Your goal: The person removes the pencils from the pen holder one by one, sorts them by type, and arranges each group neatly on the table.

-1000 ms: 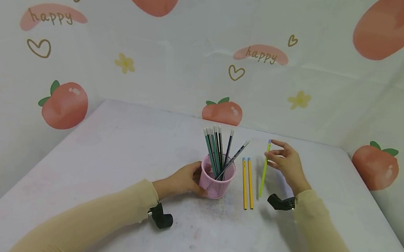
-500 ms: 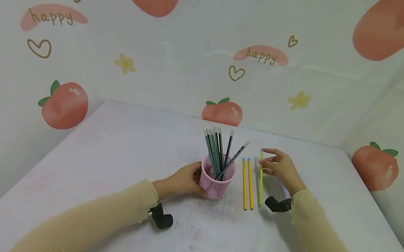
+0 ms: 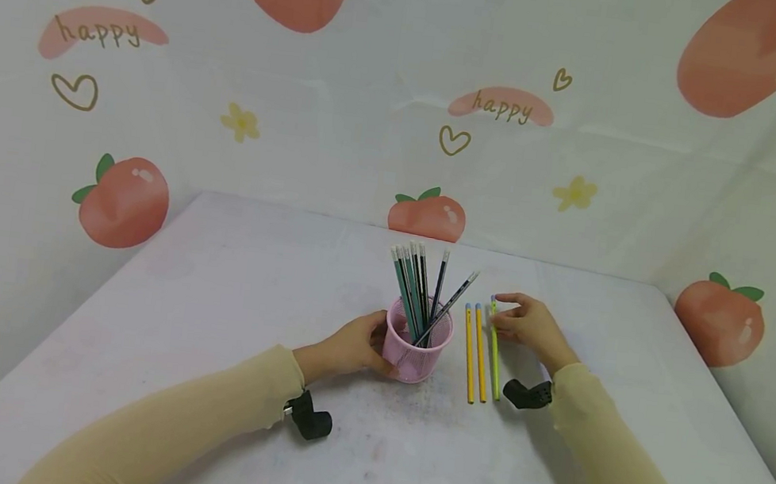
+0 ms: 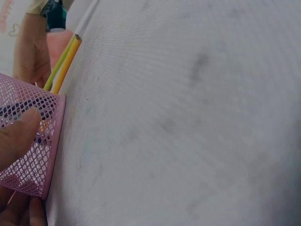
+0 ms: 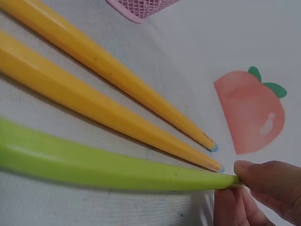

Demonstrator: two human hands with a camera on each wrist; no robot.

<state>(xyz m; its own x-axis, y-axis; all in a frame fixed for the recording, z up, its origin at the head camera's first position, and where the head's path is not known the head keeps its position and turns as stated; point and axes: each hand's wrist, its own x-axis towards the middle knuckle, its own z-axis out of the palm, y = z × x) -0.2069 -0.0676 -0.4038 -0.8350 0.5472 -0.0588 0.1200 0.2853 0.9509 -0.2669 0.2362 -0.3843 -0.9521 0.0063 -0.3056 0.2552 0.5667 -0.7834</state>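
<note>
Right hand [image 3: 530, 322] moved pinched pencil [image 3: 495, 358] leftward; left hand [image 3: 351, 343] grips cup [image 3: 419, 365], only head view showing white erasers [image 3: 421, 250].

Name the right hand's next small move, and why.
Likely, settle the green pencil flat beside the two yellow pencils: the right hand pinches it near one end, and it runs nearly parallel to them.
</note>
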